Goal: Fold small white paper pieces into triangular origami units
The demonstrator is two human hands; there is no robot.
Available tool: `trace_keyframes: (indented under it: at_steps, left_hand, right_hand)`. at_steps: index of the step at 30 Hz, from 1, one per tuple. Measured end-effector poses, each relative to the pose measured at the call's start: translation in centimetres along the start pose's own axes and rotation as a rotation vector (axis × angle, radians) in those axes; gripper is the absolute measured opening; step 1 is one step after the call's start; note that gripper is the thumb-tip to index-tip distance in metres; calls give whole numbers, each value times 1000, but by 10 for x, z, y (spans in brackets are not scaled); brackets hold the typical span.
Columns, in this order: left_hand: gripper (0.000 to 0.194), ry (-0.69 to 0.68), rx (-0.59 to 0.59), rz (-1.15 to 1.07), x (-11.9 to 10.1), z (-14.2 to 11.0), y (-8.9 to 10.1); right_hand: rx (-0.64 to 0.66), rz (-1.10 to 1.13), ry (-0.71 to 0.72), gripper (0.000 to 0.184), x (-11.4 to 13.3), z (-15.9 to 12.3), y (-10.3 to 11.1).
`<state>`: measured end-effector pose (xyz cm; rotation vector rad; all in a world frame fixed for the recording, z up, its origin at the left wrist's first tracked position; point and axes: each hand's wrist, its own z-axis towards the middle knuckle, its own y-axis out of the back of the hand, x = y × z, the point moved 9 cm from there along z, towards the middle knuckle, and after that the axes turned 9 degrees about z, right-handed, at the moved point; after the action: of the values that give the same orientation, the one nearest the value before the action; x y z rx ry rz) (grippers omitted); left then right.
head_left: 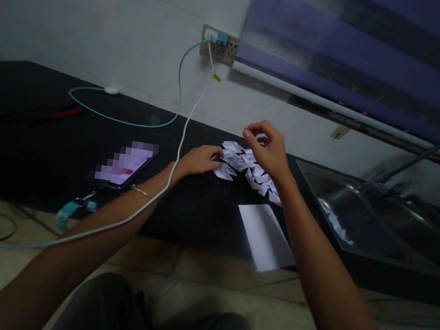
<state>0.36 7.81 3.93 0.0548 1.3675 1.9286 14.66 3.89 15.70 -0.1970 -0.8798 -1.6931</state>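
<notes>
Several small white folded paper pieces (261,181) lie in a loose group on the black counter. My left hand (200,160) is at the left edge of the group, its thumb and forefinger closed around the end of one folded paper piece (225,171). Above the back of the group hovers my right hand (268,149), with fingers curled and the thumb and forefinger tips together; anything between them is too small to make out. A flat white sheet of paper (265,235) lies at the counter's front edge, below my right hand.
A phone (127,165) with a strap lies left of my left forearm. A white cable (182,143) runs from the wall socket (216,48) across that forearm. To the right is a metal sink (310,170) with its faucet (419,156). A teal cable (127,121) rests behind.
</notes>
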Motion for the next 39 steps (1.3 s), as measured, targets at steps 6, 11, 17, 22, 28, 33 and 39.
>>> trace_keyframes:
  at_steps: [6,11,17,22,28,33,39]
  left_hand:
    - [25,-216,-28,39,-51,-7,7]
    - [21,-318,110,24,-73,-12,-13]
    - [19,-411,222,-35,-95,-19,-28]
    - [20,-382,257,-122,-88,-17,-32]
    - [19,-378,336,-204,-88,-20,-40]
    - [24,-375,360,-241,-89,-21,-44]
    - [37,-357,296,-244,-101,-22,-31]
  right_hand:
    - [609,-94,-140,37,64,-69,2]
    - [933,-250,-484,53,46,-189,11]
    - [892,-213,-582,55,18,-225,16]
    - [840,-69,-573,42,23,-216,18]
    - [753,89,-574,26,27,-216,23]
    - [441,-111,-592,30,11,-214,59]
    - [94,-532,-356,20,37,-180,124]
